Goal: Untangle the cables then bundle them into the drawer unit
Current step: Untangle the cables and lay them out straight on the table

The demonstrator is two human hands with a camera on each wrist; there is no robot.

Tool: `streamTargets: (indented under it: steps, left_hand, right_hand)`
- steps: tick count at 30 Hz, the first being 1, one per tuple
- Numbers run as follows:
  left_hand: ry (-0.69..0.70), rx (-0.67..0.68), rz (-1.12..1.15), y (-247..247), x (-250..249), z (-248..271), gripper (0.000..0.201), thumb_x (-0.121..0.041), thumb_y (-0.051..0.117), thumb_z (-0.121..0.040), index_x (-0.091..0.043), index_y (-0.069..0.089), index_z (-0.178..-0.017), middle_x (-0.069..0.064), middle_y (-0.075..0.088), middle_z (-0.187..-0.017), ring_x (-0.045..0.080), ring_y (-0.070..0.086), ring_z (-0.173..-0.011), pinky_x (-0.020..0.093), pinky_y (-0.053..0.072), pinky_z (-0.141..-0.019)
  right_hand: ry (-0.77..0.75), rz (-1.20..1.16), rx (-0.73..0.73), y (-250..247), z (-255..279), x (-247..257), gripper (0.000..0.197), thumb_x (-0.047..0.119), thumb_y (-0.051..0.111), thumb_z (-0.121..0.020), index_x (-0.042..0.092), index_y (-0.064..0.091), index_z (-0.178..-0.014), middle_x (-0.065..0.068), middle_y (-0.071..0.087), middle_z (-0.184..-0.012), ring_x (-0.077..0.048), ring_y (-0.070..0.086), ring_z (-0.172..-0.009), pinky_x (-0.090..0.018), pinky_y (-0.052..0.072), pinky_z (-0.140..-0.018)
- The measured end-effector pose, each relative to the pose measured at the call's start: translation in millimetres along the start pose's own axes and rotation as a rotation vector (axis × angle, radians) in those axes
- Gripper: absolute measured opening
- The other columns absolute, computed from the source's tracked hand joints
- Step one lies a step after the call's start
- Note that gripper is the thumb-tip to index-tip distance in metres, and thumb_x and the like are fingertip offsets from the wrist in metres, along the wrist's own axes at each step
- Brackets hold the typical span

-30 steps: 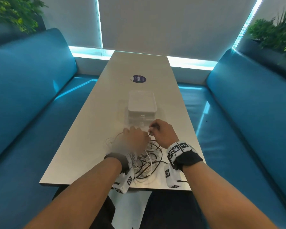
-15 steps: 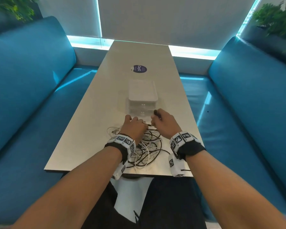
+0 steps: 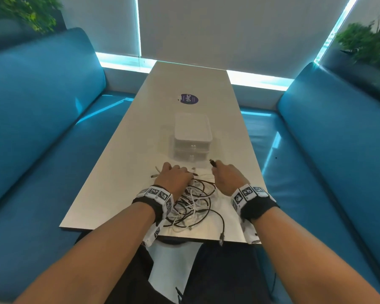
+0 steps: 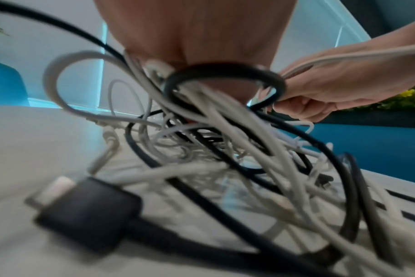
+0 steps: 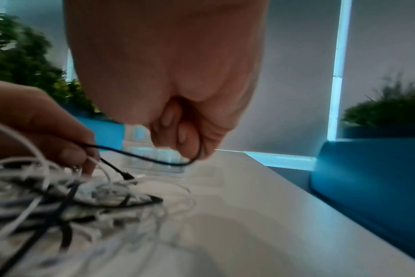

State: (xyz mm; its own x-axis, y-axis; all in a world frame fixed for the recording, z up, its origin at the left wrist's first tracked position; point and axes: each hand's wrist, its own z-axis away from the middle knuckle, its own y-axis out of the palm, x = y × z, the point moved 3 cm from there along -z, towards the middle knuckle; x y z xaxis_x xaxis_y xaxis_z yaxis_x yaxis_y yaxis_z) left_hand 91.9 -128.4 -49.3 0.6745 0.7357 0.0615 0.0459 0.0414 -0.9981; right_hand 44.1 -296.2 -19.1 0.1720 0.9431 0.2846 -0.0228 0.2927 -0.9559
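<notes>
Right hand [image 3: 229, 177] pinching a thin black cable [image 5: 140, 156] by its plug end, left hand [image 3: 174, 177] clutching strands of the tangled black and white cables [image 3: 193, 204] on the table [image 3: 119, 172], just before the closed drawer unit [image 3: 192, 137]

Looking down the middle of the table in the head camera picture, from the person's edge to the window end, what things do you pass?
Tangle of black and white cables → clear drawer unit → round purple sticker.
</notes>
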Motion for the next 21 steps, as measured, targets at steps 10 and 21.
streamTargets:
  steps: [10, 21]
  left_hand:
    - [-0.057, -0.001, -0.053, -13, -8, 1, 0.023, -0.019, 0.041, -0.099, -0.026, 0.062, -0.103, -0.001, 0.065, -0.094, 0.026, 0.058, -0.095, 0.047, 0.028, -0.097]
    - [-0.043, -0.001, -0.095, -2, -1, -2, 0.022, -0.017, 0.047, -0.099, -0.025, 0.061, -0.114, 0.001, 0.063, -0.112, 0.026, 0.054, -0.109, 0.047, 0.032, -0.098]
  right_hand:
    - [0.000, -0.217, 0.077, 10, -11, 35, 0.024, 0.024, 0.045, -0.096, 0.010, 0.063, -0.104, -0.016, 0.068, -0.102, -0.033, 0.063, -0.091, -0.036, 0.050, -0.075]
    - [-0.104, 0.169, 0.008, 11, -6, 30, 0.026, 0.035, 0.046, -0.100, 0.016, 0.064, -0.104, -0.010, 0.065, -0.097, -0.032, 0.064, -0.088, -0.039, 0.052, -0.073]
